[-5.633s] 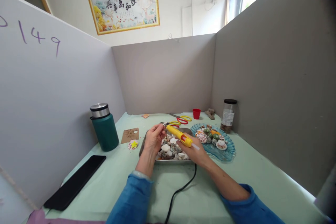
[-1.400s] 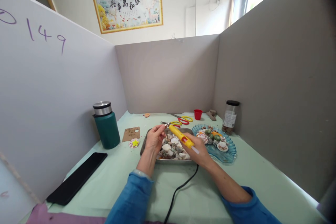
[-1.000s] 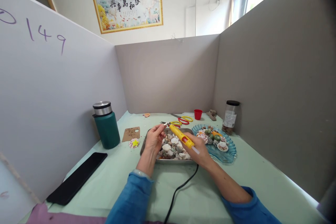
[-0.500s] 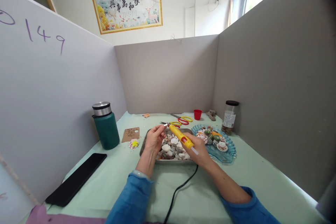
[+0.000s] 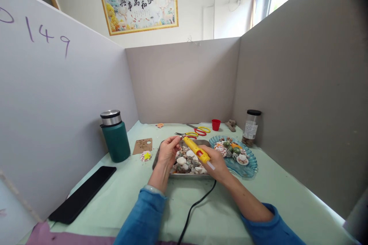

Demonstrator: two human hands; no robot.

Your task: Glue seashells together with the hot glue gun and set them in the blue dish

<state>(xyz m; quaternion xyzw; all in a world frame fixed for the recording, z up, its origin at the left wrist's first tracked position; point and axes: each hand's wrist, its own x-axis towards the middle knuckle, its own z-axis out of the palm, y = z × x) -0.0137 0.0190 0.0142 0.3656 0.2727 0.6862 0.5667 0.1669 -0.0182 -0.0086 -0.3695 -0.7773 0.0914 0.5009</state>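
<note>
My right hand [image 5: 215, 162] is wrapped round a yellow hot glue gun [image 5: 197, 149], its nozzle pointing up and left and a clear glue stick jutting from the back. My left hand [image 5: 169, 150] pinches a small whitish piece at the nozzle tip; it is too small to name. Both hands hover over a metal tray [image 5: 184, 176] full of shells [image 5: 186, 162], mostly white and grey. The gun's tip and my left fingertips are very close together; whether they touch I cannot tell.
A blue glass plate [image 5: 247, 170] with decorated shells lies right of the tray. Scissors [image 5: 198, 129], a red cup [image 5: 216, 124] and a jar [image 5: 251, 128] stand behind. At left are a green bottle [image 5: 115, 141], a black phone-like slab [image 5: 83, 194] and a brown card [image 5: 143, 146]. A black cord [image 5: 193, 206] runs forward.
The pale piece at my left fingertips shows less than before. Both hands keep nearly the same place, and the whole view has shifted very slightly.
</note>
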